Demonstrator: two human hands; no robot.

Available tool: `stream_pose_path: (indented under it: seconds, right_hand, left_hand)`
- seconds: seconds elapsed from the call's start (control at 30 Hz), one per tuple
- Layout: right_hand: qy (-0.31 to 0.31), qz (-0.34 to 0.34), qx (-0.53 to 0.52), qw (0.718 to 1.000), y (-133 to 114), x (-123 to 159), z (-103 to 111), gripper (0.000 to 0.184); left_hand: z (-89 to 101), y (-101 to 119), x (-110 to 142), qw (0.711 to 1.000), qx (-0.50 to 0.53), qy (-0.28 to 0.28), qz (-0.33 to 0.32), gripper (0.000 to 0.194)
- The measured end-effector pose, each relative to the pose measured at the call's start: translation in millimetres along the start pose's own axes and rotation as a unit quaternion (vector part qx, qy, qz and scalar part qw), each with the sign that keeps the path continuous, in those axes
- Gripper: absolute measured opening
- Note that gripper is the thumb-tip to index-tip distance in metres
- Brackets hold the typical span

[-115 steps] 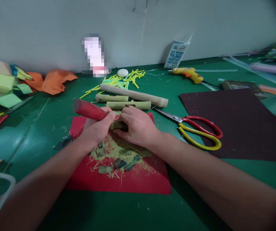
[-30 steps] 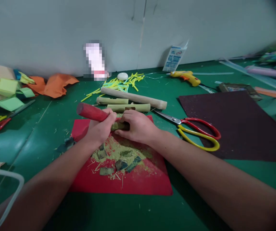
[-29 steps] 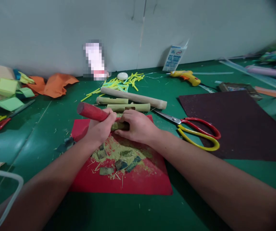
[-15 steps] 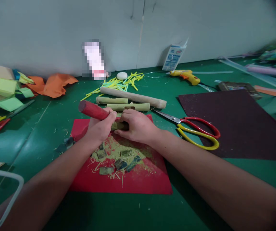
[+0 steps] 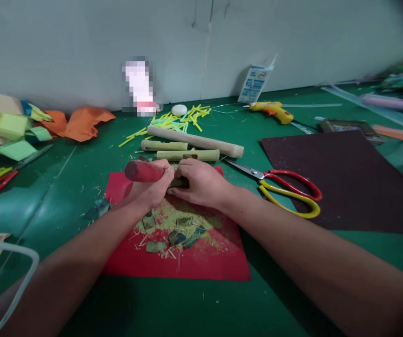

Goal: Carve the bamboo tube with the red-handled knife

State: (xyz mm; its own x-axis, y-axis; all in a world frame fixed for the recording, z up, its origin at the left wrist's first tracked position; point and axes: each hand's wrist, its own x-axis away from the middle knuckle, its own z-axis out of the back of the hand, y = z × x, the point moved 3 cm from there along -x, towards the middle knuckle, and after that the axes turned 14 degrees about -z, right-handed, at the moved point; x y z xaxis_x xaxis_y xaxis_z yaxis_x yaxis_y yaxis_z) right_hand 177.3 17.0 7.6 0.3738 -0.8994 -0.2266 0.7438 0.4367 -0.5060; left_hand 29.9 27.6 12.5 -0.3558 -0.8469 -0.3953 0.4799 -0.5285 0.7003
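Together over a red sheet (image 5: 219,269), the left hand (image 5: 157,185) grips a red handle (image 5: 144,172) and the right hand (image 5: 203,181) clasps a greenish piece (image 5: 179,183) between them, just beyond shavings (image 5: 168,213) and dark chips (image 5: 176,238).

Left hand (image 5: 157,185) grips red handle (image 5: 143,171); right hand (image 5: 201,181) holds bamboo piece (image 5: 179,182) over red sheet (image 5: 176,269) strewn with shavings (image 5: 169,209). Scissors (image 5: 264,176) lie to the right.

The head camera looks from above, on the wearer's side of the red sheet (image 5: 222,264), facing forward and down across the desk (image 5: 173,309). It is near: the left hand (image 5: 155,186) and right hand (image 5: 203,181), over the sheet's far part, sit around mid-view, with the wall (image 5: 82,42) beyond the sheet.
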Motion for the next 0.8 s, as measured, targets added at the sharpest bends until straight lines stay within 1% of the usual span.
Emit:
stream_pose_path:
  seconds: [0.1,0.17,0.2,0.3,0.37,0.43,0.5,0.63,0.8]
  right_hand:
    - [-0.010,-0.011,-0.002,1.000,0.2,-1.3,0.7,0.025]
    - [-0.013,-0.015,-0.003,1.000,0.1,-2.1,1.5,0.025]
    - [-0.014,-0.017,-0.004,1.000,0.1,-2.3,1.9,0.025]
    - [-0.011,-0.021,-0.005,1.000,0.6,-2.4,2.6,0.026]
    - [-0.007,-0.023,-0.006,1.000,1.1,-2.1,2.5,0.026]
    - [-0.005,-0.021,-0.007,1.000,1.3,-1.8,2.0,0.025]
    - [-0.005,-0.017,-0.010,1.000,1.2,-1.7,1.6,0.024]
    - [-0.007,-0.017,-0.011,1.000,0.7,-1.6,1.4,0.023]
    - [-0.005,-0.015,-0.009,1.000,0.3,-1.1,2.0,0.023]
  left_hand:
    - [1.7,-2.4,4.6,1.000,0.014,0.004,-0.023,0.029]
    - [1.3,-5.1,8.8,0.998,0.057,-0.002,-0.016,0.030]
    - [-0.1,-5.3,10.5,0.997,0.069,-0.022,-0.019,0.029]
    - [1.1,-5.5,11.1,0.992,0.112,0.055,-0.001,0.029]
    - [0.3,-4.7,8.2,0.990,0.108,0.089,0.007,0.028]
    - [-0.7,-4.9,4.6,0.990,0.095,0.106,0.012,0.029]
    - [-1.7,-6.7,2.2,0.991,0.079,0.104,0.015,0.030]
    - [-2.6,-10.7,1.6,0.995,0.063,0.081,0.013,0.030]
    - [-1.5,-6.1,2.1,0.996,0.050,0.073,0.018,0.029]
